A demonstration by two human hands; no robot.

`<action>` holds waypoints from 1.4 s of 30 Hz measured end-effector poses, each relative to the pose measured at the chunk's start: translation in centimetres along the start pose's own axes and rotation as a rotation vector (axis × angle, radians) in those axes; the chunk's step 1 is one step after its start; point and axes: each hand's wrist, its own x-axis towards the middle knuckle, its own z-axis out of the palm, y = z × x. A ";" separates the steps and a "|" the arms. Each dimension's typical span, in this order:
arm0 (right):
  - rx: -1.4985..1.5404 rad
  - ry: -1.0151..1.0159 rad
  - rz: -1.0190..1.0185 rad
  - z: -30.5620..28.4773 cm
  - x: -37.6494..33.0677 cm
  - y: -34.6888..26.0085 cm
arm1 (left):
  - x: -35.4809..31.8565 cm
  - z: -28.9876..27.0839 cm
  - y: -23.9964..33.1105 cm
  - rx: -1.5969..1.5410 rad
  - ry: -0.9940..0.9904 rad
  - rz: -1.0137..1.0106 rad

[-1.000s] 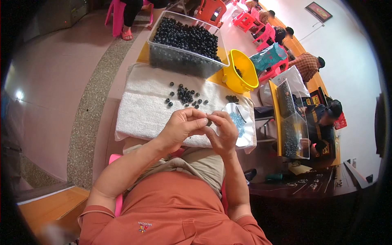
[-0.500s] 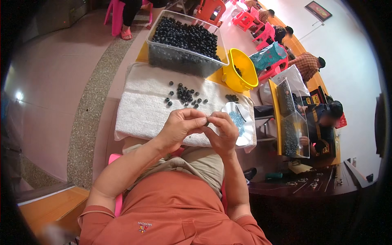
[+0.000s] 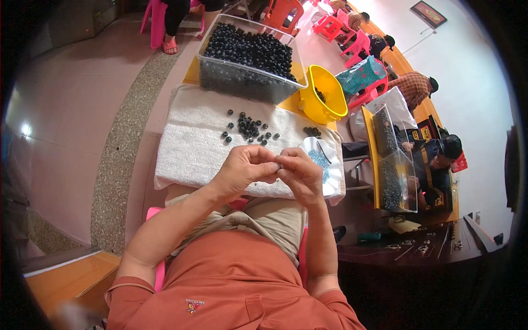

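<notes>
My left hand (image 3: pixel 246 169) and my right hand (image 3: pixel 301 173) meet fingertip to fingertip over the near part of a white towel (image 3: pixel 187 137). Both are pinched closed on one small black bead, almost wholly covered by the fingers now. Just beyond them lies a loose group of black beads (image 3: pixel 248 127) on the towel, with a few strays around it. To the right of my right hand rests a white fluted paper dish (image 3: pixel 331 190) holding tiny pale-blue beads (image 3: pixel 319 159) and a thin dark tool. A small cluster of dark beads (image 3: pixel 312 132) sits beyond that dish.
A clear plastic bin (image 3: pixel 236 82) full of black beads stands at the table's far side, beside a yellow basin (image 3: pixel 330 110) with some beads inside. To the right, clear boxes (image 3: pixel 393 176) stand on another table, where other people sit. A dark table (image 3: pixel 407 247) is at lower right.
My fingertips have shifted slightly, and the dark bead between them, visible before, is now nearly hidden. The bead pile and containers stay put.
</notes>
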 end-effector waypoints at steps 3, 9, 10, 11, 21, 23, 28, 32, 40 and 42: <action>0.149 0.004 0.083 0.0 0.0 0.1 | 0.0 -0.1 0.1 -0.019 -0.012 -0.011; 0.172 0.085 0.057 0.2 -0.1 0.4 | 0.2 -0.4 0.2 -0.034 -0.035 -0.045; 0.110 0.107 0.041 0.2 -0.1 0.4 | 0.2 -0.4 0.2 -0.045 -0.027 -0.054; 0.048 0.129 0.026 0.3 -0.1 0.4 | 0.2 -0.4 0.2 -0.056 -0.020 -0.063; 0.103 0.281 0.135 0.4 -0.6 1.0 | 0.5 -0.7 0.0 -0.084 -0.020 -0.069; 0.220 0.314 0.212 0.6 -0.4 0.6 | 0.5 -0.7 -0.1 -0.084 -0.010 -0.063; 0.296 0.329 0.278 0.5 -0.4 0.8 | 0.4 -0.7 0.0 -0.062 -0.001 -0.046; 0.379 0.317 0.278 0.2 -0.4 1.4 | 0.4 -0.7 0.0 -0.033 0.010 -0.031; 0.456 0.311 0.272 0.0 -0.5 2.0 | 0.5 -0.8 -0.3 -0.021 0.011 -0.009; 0.463 0.310 0.281 -0.1 -0.5 1.9 | 0.6 -0.8 -0.4 -0.031 0.012 -0.010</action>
